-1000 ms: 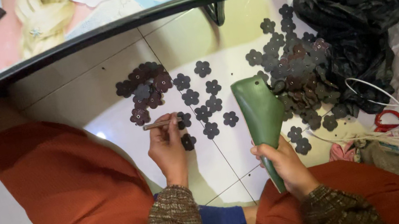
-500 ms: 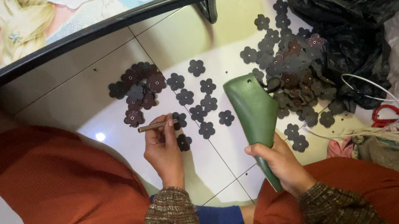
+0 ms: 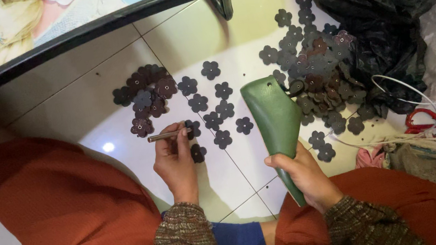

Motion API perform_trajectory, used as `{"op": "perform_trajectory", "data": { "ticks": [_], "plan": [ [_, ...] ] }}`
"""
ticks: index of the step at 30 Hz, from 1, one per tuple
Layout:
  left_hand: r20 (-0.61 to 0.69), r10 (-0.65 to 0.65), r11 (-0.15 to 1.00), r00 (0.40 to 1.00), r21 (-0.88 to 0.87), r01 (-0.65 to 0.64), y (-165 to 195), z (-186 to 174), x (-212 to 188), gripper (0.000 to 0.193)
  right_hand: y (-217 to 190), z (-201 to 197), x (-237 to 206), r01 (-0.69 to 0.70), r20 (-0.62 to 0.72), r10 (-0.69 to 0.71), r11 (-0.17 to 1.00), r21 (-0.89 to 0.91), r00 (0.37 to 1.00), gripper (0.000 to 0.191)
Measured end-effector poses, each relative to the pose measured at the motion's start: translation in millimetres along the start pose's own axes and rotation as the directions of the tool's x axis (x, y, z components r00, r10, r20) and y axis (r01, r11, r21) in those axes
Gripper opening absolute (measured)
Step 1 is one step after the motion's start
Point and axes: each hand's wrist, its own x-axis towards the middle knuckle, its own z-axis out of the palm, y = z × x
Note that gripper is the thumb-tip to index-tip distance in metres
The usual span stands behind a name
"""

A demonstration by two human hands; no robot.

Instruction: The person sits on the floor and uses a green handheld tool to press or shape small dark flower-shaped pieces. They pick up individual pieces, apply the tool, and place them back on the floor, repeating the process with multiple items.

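Below, slim metal punch (image 3: 168, 135) in left hand (image 3: 175, 162), green paddle-shaped tool (image 3: 276, 124) in right hand (image 3: 305, 176).

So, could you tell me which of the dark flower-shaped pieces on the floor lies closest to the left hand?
The flower piece right beside the left hand, just below the thin metal tool it holds. The other flowers lie farther off, toward the table and the black bag.

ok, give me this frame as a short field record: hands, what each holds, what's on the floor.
left hand: grips a thin metal rod, tip end near a dark flower cutout
right hand: holds a green paddle-shaped tool by its narrow end
floor: white tiles, flower cutouts spread out and piled
right side: black plastic bag, white cord
top: dark-rimmed table edge
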Motion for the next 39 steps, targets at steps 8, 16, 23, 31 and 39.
{"op": "perform_trajectory", "data": {
  "ticks": [8,16,23,31,39],
  "plan": [
    [0.016,-0.018,0.999,1.000,-0.044,0.018,1,-1,0,0.020,-2,1,-1,-0.018,-0.003,0.018,1.000,0.003,1.000,0.036],
    [0.018,-0.035,0.999,0.999,-0.021,0.036,-1,-1,1,0.019,-2,0,-2,0.001,0.015,-0.002,1.000,0.023,1.000,0.039],
    [0.031,-0.005,0.999,0.999,-0.033,0.006,2,0,-2,0.019,-4,0,-1,0.026,0.036,-0.025,1.000,-0.016,0.999,0.046],
    [0.067,0.057,0.976,0.996,0.206,-0.069,20,-1,-8,0.020,-1,0,0,-0.003,0.019,0.003,1.000,-0.017,1.000,0.046],
    [0.132,0.243,0.807,0.961,0.523,-0.276,34,4,-15,0.021,5,0,1,0.031,0.014,-0.031,0.999,0.024,0.999,0.044]
  ]
}}
